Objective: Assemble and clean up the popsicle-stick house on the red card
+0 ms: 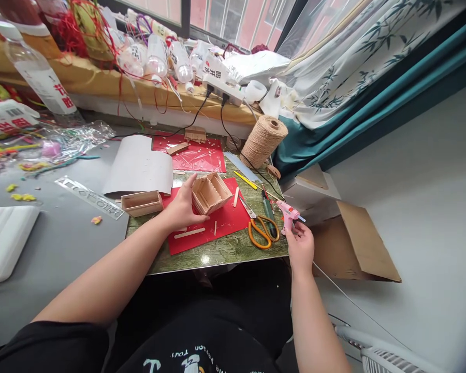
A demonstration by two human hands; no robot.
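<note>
The left hand (183, 207) is wrapped around a little wooden box (212, 193) made of flat sticks, which sits on red paper (225, 220) in the middle of the green desk (233, 251). The right hand (301, 243) holds a pink glue gun (288, 213) at the desk's right edge. Orange-handled scissors (261, 228) lie between the hands, with a second wooden box (142, 203) just left. A fat roll of rough string (263, 140) stands at the back edge (bottle labels there are too blurry to read).
</note>
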